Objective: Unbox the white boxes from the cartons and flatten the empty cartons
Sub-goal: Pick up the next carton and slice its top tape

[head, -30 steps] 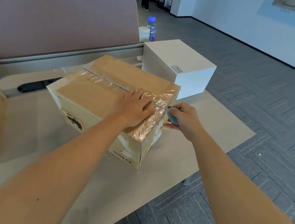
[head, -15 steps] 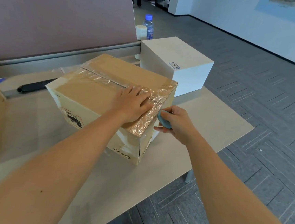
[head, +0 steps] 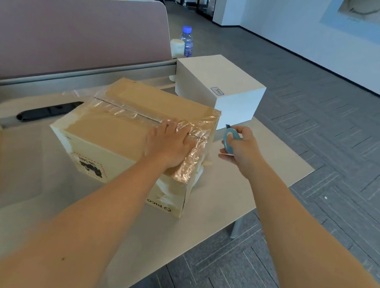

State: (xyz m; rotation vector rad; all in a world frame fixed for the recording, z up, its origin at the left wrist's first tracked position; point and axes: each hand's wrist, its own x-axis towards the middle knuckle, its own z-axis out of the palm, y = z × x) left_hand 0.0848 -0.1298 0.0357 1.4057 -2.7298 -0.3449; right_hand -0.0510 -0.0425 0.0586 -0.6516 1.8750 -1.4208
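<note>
- My left hand point(head: 169, 145) lies flat on the taped carton point(head: 136, 137), fingers straight, grip holding nothing; the carton sits mid-table point(head: 262, 173), still sealed
- My right hand point(head: 241, 148) has its grip curled round a blue cutter point(head: 228, 140), just beside the carton's right end
- A white box point(head: 219, 86) stands behind; a bottle point(head: 186, 41) beyond it

Brown carton point(head: 125, 136), white box point(head: 224, 87), seemingly blue cutter point(head: 229, 141)
</note>
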